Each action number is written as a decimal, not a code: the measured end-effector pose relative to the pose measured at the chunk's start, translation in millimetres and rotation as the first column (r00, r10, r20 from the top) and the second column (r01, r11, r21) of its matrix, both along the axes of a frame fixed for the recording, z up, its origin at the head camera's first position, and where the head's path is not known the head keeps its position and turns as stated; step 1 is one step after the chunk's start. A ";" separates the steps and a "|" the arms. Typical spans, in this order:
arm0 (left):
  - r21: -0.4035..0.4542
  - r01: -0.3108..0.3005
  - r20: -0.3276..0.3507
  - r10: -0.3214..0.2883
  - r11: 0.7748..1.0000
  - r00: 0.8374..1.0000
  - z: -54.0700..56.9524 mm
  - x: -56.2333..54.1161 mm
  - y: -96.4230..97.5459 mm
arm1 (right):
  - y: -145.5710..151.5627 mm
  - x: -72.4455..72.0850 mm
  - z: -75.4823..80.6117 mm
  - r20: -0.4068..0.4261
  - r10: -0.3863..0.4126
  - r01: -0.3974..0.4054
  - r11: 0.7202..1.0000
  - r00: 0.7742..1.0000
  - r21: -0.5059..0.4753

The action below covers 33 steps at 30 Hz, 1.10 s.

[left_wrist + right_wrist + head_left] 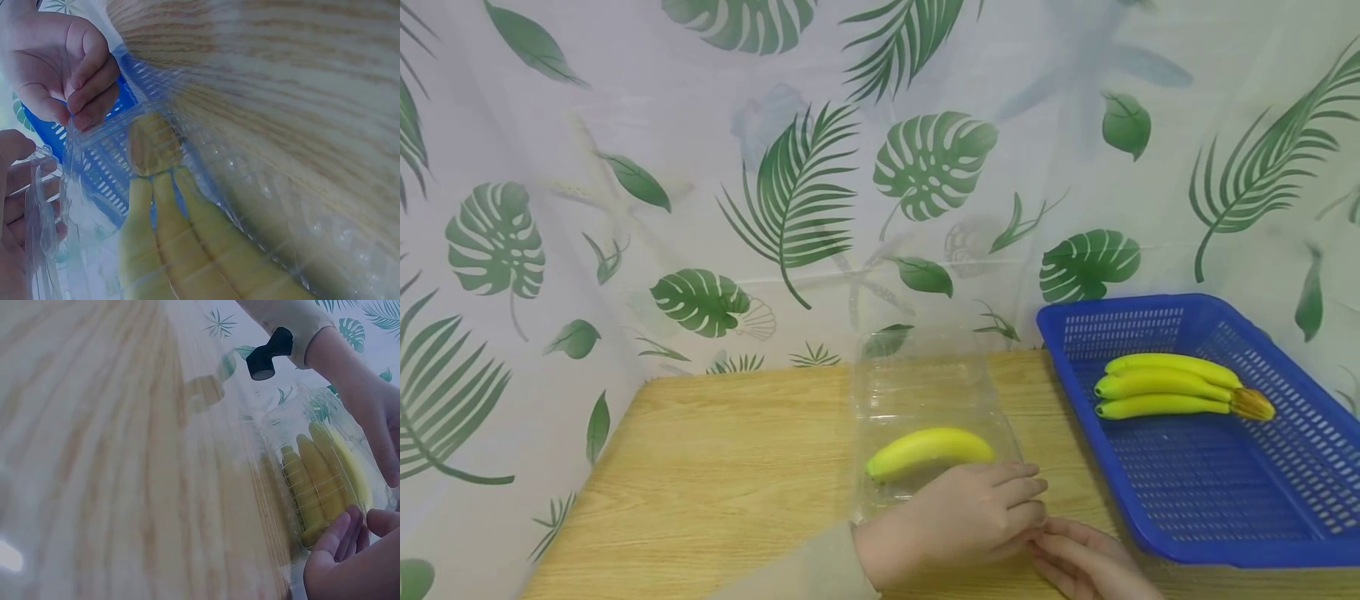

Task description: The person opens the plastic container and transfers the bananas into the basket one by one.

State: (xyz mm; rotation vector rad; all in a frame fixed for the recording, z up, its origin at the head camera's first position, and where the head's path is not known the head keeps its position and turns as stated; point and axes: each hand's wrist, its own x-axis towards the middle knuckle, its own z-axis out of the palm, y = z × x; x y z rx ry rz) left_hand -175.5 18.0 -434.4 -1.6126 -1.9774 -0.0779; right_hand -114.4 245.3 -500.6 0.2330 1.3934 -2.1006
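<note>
A clear, rectangular, hinged plastic box (877, 500) is sitting on the pale wood-grained table (715, 467), its see-through lid (921, 367) standing back toward the leaf-printed white wall covering (805, 275). Inside the box, a bunch of smooth, curved yellow bananas (322, 475) with a brownish stem end (150, 147) is lying lengthwise, its long axis running across the person's view from left to right.

The relation that matters is at the box's near right corner: both hands are meeting there, and the stem end is pointing toward them. The bare right hand (1086, 558) is the nearer one to that end; its thumb and fingers are closing together on the thin plastic edge, just outside the bananas. The bare left hand (955, 512) is lying over the near part of the box, its fingers side by side and bending over the right rim (whether its thumb is pinching the plastic too, I cannot tell). From those fingers, the bananas are stretching away leftward, behind the clear wall rather than in anyone's grip.

Farther right, a blue, perforated plastic basket (1247, 552) is holding a second yellow banana bunch (1172, 387), well apart from both hands.
</note>
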 end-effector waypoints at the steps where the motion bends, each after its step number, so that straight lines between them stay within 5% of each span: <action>1: -0.003 -0.002 0.011 0.002 1.000 1.000 0.6 0.0 -0.2 | -0.8 0.0 1.4 0.002 -0.006 0.006 1.000 1.000 0.017; 19: -0.075 -0.050 -0.018 0.049 0.996 0.999 16.5 -0.1 -10.5 | -5.3 1.4 -4.8 0.020 0.032 -0.034 0.994 0.999 0.108; 33: -0.037 -0.058 -0.074 0.055 0.998 0.996 20.4 0.9 -25.4 | -17.2 5.5 -11.2 -0.097 0.110 -0.098 0.988 0.989 0.120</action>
